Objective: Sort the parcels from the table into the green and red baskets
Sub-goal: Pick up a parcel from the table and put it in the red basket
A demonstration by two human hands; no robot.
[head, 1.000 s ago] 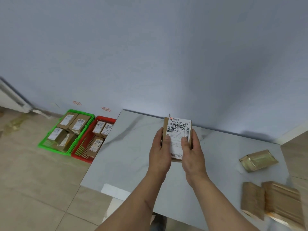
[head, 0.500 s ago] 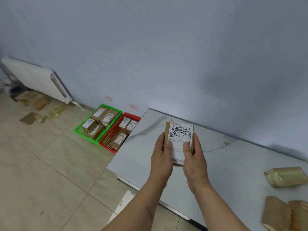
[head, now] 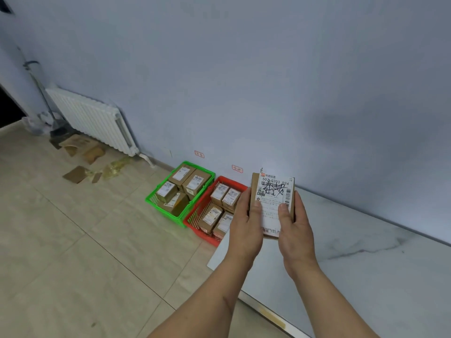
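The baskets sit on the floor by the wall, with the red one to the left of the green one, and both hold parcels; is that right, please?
Not quite. The head view shows the green basket on the left and the red basket to its right. The rest stands: both sit on the floor by the wall and both hold parcels.

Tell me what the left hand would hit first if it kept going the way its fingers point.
The left hand points up and away, along the parcel it grips. Beyond that, probably the wall above the red basket; depth is unclear.
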